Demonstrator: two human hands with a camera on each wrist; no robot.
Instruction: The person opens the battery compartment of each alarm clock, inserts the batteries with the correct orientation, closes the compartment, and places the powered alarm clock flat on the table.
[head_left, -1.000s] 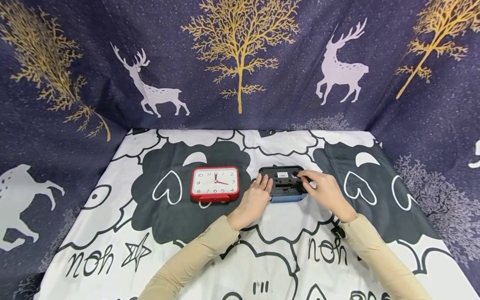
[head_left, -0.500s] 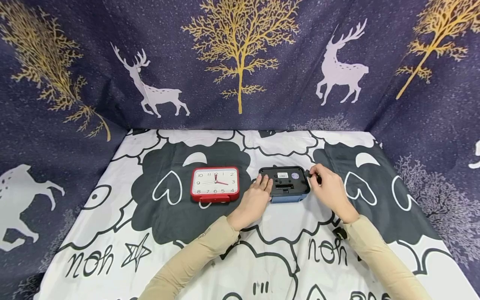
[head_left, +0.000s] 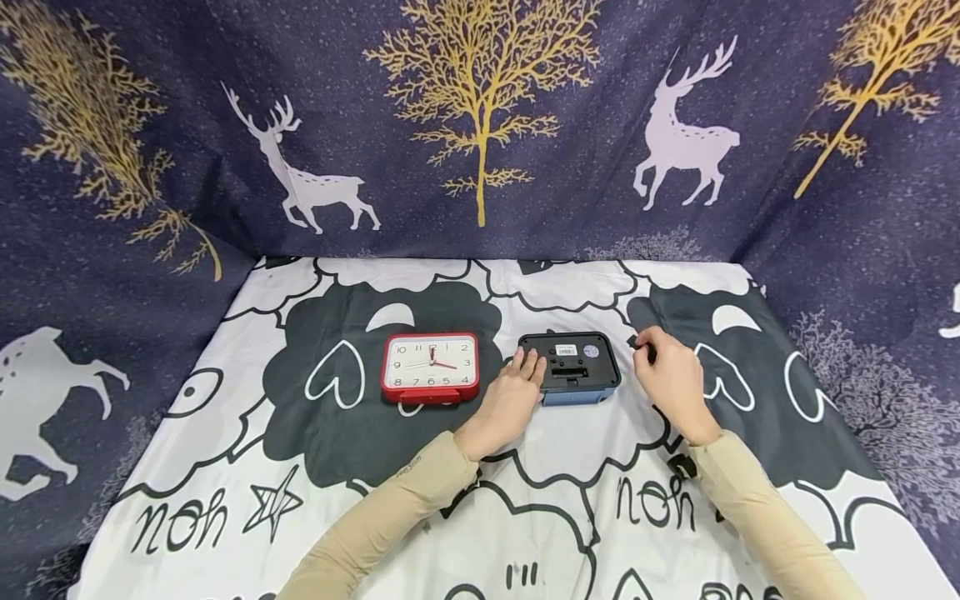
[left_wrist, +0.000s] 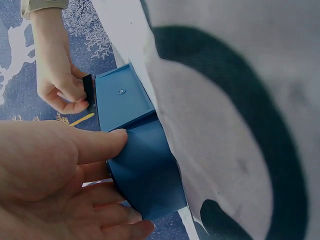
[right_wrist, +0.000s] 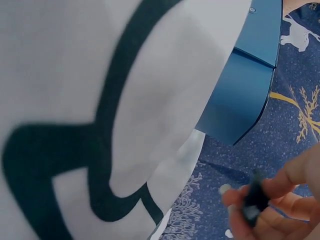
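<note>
A blue alarm clock (head_left: 577,397) lies face down on the cloth, its black back up with a label, a round sticker and an open slot. My left hand (head_left: 512,398) holds its left end, fingers over the black back. In the left wrist view the thumb (left_wrist: 107,142) presses on the blue casing. To the clock's right, my right hand (head_left: 670,375) pinches a small flat black battery cover (right_wrist: 255,200) between thumb and fingers, apart from the clock. A red alarm clock (head_left: 431,396) with a white dial lies face up left of my left hand.
The table is covered by a white cloth (head_left: 247,450) with black cartoon drawings. Behind it and at the sides hangs a dark blue curtain (head_left: 555,192) printed with deer and golden trees.
My right hand has moved right, off the clock's back, carrying the small black battery cover; the round sticker and slot now show fully. My left hand stays on the clock.
</note>
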